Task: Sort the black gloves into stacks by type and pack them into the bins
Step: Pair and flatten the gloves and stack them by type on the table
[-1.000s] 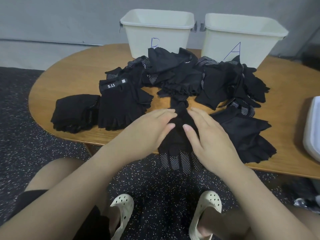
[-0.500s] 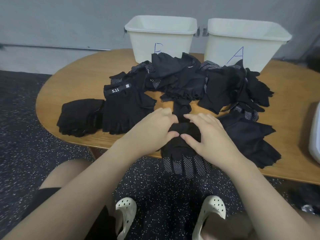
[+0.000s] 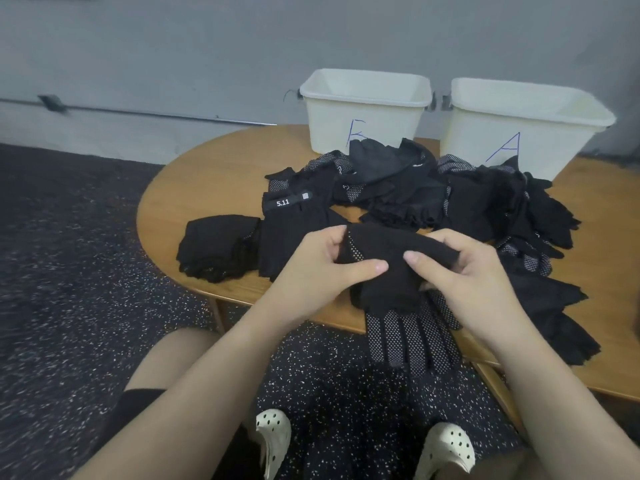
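A: Oval wooden counter (image 3: 214, 174), two white plastic bins (image 3: 363, 116) behind. Where's the glove?

B: Black dotted-grip knit glove (image 3: 391, 271), lifted at near edge. Left hand (image 3: 311, 268) and right hand (image 3: 464, 275) both pinch its cuff. Check type, flatten, then stack.

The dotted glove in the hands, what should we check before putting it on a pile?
1. Both hands hold it: left hand and right hand pinch the dotted glove: ok.
2. Glove lifted clear of the table: cannot tell.
3. Its type known: white grip dots show: ok.
4. Matching pile ready: dotted stack lies right below: ok.
5. Bin A and bin B open: ok.
6. Bins empty: cannot tell.
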A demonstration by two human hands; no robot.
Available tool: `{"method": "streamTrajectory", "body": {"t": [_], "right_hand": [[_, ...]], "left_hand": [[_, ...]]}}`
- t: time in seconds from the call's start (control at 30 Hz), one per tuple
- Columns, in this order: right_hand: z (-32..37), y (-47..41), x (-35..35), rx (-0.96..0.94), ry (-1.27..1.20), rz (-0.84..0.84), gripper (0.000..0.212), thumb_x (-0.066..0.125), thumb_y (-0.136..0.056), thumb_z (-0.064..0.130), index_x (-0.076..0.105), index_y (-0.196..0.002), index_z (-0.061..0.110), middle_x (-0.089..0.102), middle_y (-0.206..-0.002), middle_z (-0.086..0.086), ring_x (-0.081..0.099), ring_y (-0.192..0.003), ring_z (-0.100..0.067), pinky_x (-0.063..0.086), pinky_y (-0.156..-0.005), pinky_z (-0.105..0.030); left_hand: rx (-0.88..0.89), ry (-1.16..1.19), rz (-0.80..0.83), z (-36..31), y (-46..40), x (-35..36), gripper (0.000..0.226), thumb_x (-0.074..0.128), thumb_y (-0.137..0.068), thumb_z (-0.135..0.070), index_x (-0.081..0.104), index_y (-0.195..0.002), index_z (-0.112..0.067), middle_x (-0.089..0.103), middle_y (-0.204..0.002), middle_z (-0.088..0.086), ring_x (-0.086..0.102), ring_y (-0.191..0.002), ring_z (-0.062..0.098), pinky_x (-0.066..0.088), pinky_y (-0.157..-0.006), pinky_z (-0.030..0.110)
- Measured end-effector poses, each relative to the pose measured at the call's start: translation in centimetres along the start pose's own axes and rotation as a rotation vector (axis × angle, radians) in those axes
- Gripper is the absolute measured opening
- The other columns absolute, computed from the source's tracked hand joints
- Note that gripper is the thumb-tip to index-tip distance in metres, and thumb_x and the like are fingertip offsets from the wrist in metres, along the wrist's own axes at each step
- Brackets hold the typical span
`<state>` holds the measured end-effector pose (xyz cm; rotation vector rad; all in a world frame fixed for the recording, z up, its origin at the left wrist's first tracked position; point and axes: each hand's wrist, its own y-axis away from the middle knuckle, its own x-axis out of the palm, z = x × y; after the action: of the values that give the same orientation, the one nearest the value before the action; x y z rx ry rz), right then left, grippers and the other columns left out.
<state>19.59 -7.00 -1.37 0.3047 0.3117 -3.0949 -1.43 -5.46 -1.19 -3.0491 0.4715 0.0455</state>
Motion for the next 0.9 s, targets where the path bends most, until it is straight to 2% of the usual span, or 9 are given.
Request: {"method": "streamTrajectory", "body": {"t": [0.07, 0.13, 0.2, 0.27, 0.4, 0.5, 0.63, 0.77, 0.9], "right_hand": [[0.9, -0.9, 1.9, 0.024, -0.043, -0.008, 0.005, 0.073, -0.092, 0.009, 0.074, -0.091, 0.014, 0.075, -0.086, -0.004, 0.071, -0.078, -0.017, 0.061, -0.065, -0.035], [2.0, -1.9, 4.6, 0.064, -0.123, 0.010, 0.005, 0.073, -0.092, 0.008, 0.074, -0.095, 0.011, 0.077, -0.087, -0.004, 0.073, -0.078, -0.017, 0.061, -0.063, -0.030], [3.0, -3.1, 8.0, 0.100, -0.162, 0.070, 0.008, 0.073, -0.093, 0.007, 0.073, -0.100, 0.011, 0.077, -0.094, -0.007, 0.076, -0.085, -0.018, 0.062, -0.066, -0.030], [3.7, -4.4, 11.6, 0.095, -0.112, 0.128, 0.010, 0.073, -0.093, 0.010, 0.073, -0.100, 0.016, 0.077, -0.098, -0.004, 0.075, -0.091, -0.017, 0.064, -0.073, -0.035], [3.7, -7.0, 17.6, 0.061, 0.087, 0.169, 0.005, 0.076, -0.091, 0.019, 0.072, -0.094, 0.019, 0.076, -0.090, 0.004, 0.074, -0.080, -0.010, 0.065, -0.075, -0.040], [3.5, -8.0, 20.3, 0.062, 0.159, 0.183, 0.010, 0.077, -0.091, 0.022, 0.070, -0.090, 0.015, 0.075, -0.085, 0.001, 0.074, -0.071, -0.010, 0.064, -0.073, -0.034], [3.7, -9.6, 22.2, 0.040, 0.256, 0.208, 0.010, 0.076, -0.091, 0.024, 0.070, -0.095, 0.017, 0.075, -0.085, 0.002, 0.073, -0.069, -0.012, 0.062, -0.068, -0.028], [3.4, -11.3, 23.0, 0.054, 0.348, 0.225, 0.014, 0.077, -0.091, 0.024, 0.069, -0.102, 0.020, 0.075, -0.090, 0.003, 0.073, -0.065, -0.011, 0.060, -0.063, -0.023], [3.0, -12.0, 23.0, 0.123, 0.330, 0.248, 0.015, 0.077, -0.090, 0.020, 0.067, -0.101, 0.019, 0.074, -0.092, 0.002, 0.075, -0.069, -0.015, 0.064, -0.074, -0.037]], "left_hand": [[-0.007, -0.005, -0.026, -1.2, 0.6, -2.0, 0.029, 0.074, -0.090, 0.002, 0.071, -0.119, -0.004, 0.078, -0.111, 0.007, 0.075, -0.105, 0.022, 0.061, -0.090, 0.034], [-0.036, 0.012, -0.131, -2.3, 1.3, -4.7, 0.023, 0.073, -0.092, -0.001, 0.073, -0.115, -0.006, 0.080, -0.106, 0.007, 0.077, -0.098, 0.020, 0.062, -0.081, 0.031], [-0.062, 0.022, -0.271, -2.5, 2.3, -7.5, 0.020, 0.074, -0.092, -0.006, 0.073, -0.112, -0.008, 0.080, -0.104, 0.004, 0.077, -0.096, 0.019, 0.062, -0.075, 0.030], [-0.081, 0.016, -0.405, -2.0, 3.4, -10.0, 0.018, 0.074, -0.093, -0.011, 0.074, -0.111, -0.013, 0.080, -0.102, 0.000, 0.077, -0.093, 0.016, 0.062, -0.068, 0.027], [-0.073, -0.001, -0.648, 0.0, 4.7, -14.3, 0.013, 0.077, -0.091, -0.013, 0.076, -0.105, -0.016, 0.080, -0.099, -0.002, 0.077, -0.095, 0.017, 0.062, -0.078, 0.035], [-0.044, 0.001, -0.810, 1.2, 4.8, -16.1, 0.014, 0.078, -0.090, -0.010, 0.077, -0.103, -0.014, 0.081, -0.095, -0.004, 0.077, -0.093, 0.013, 0.063, -0.080, 0.031], [-0.032, -0.079, -0.925, 2.7, 4.1, -17.5, 0.016, 0.081, -0.088, -0.017, 0.077, -0.104, -0.015, 0.080, -0.095, -0.005, 0.076, -0.092, 0.010, 0.063, -0.087, 0.041], [-0.099, -0.232, -0.960, 3.6, 3.6, -18.6, 0.015, 0.083, -0.084, -0.031, 0.076, -0.096, -0.024, 0.077, -0.090, -0.008, 0.074, -0.087, 0.008, 0.063, -0.084, 0.042], [-0.152, -0.286, -0.915, 4.2, 3.4, -19.2, 0.020, 0.081, -0.085, -0.036, 0.075, -0.100, -0.023, 0.076, -0.094, -0.007, 0.072, -0.089, 0.009, 0.062, -0.084, 0.039]]}}
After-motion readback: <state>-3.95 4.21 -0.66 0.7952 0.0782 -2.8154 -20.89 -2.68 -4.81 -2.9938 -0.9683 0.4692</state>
